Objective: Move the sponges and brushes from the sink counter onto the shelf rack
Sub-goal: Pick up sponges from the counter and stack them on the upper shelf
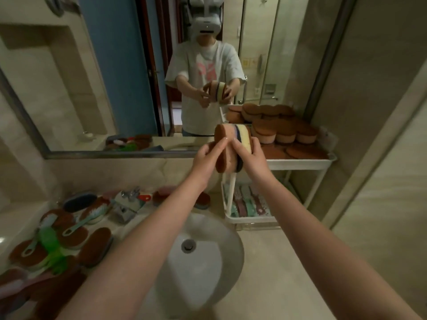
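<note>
We see stacked sponges [225,135], brown, blue and yellow, held on edge beside the white shelf rack [300,161]. Brown sponges [277,128] pile its top tier, and brushes [76,225] litter the worktop [265,262].

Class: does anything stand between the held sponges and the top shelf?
Nothing visible fills the gap. The held sponges, between left hand and right hand, hang beside the top shelf, but a pile already covers most of it.
</note>
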Action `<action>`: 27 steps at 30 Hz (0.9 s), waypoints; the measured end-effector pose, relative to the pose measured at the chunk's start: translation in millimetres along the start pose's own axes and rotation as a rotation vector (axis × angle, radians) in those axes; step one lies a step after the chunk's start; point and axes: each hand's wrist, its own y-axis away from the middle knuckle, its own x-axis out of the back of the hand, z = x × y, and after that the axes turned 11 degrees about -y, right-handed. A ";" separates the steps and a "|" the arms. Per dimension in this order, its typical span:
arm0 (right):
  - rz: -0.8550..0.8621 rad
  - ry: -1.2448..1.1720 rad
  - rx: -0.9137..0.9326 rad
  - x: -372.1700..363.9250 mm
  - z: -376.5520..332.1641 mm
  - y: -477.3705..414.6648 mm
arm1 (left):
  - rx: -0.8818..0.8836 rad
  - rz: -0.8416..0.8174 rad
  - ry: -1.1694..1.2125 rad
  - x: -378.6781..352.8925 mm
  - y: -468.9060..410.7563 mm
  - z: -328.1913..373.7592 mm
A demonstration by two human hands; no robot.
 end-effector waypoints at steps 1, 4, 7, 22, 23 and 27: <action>0.021 0.012 0.017 4.8 -5.3 -4.8 | -0.040 -0.043 -0.026 -3.1 -3.8 5.5; 0.034 0.057 0.048 17.6 -19.4 -19.1 | -0.115 -0.111 -0.105 -9.1 -17.9 15.7; -0.017 0.003 0.000 26.6 -34.6 -32.6 | -0.129 -0.116 -0.132 -14.4 -33.7 23.1; 0.122 0.206 0.120 101.2 -50.0 -92.3 | 0.094 0.177 -0.729 -76.2 -149.1 54.6; 0.117 0.198 0.116 104.8 -48.6 -94.0 | 0.102 0.189 -0.757 -82.1 -153.1 53.9; 0.088 0.150 0.096 115.5 -45.8 -97.2 | 0.122 0.231 -0.838 -93.3 -163.2 46.7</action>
